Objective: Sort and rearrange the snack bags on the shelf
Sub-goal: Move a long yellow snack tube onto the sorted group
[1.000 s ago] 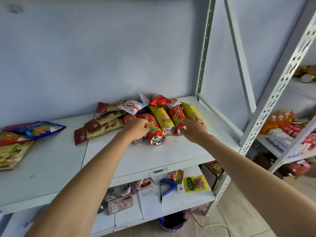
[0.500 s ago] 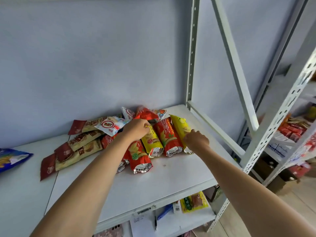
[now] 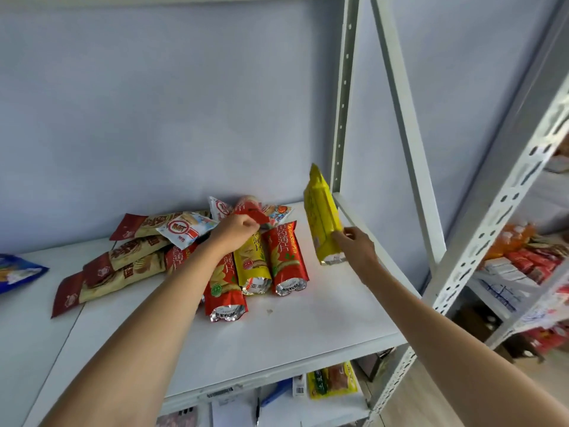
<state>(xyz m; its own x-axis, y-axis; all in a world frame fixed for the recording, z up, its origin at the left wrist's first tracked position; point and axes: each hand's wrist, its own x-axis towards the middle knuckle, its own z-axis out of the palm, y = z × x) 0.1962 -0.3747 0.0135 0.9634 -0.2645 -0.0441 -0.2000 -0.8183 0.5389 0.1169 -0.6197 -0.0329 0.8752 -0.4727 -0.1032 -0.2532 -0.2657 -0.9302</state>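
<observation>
A pile of snack bags lies at the back of the white shelf [image 3: 292, 328]. My right hand [image 3: 357, 249] grips a long yellow bag [image 3: 321, 217] by its lower end and holds it upright above the shelf, near the rear post. My left hand [image 3: 234, 231] pinches a small red bag [image 3: 251, 211] at the top of the pile. Below it lie a red bag [image 3: 223, 291], a yellow bag [image 3: 252, 266] and another red bag [image 3: 286, 257], side by side. Brown and red bags [image 3: 120, 266] lie to the left, with a white packet [image 3: 183, 231] on top.
A blue bag [image 3: 18, 271] lies at the shelf's far left. The white upright post [image 3: 341, 118] and diagonal brace [image 3: 403, 118] stand close to my right hand. A lower shelf holds a yellow packet [image 3: 332, 380] and papers. Another rack with red goods [image 3: 529, 263] stands right.
My right hand has lifted the rightmost yellow bag off the shelf and tipped it upright. My left hand has moved up the pile to the small red bag.
</observation>
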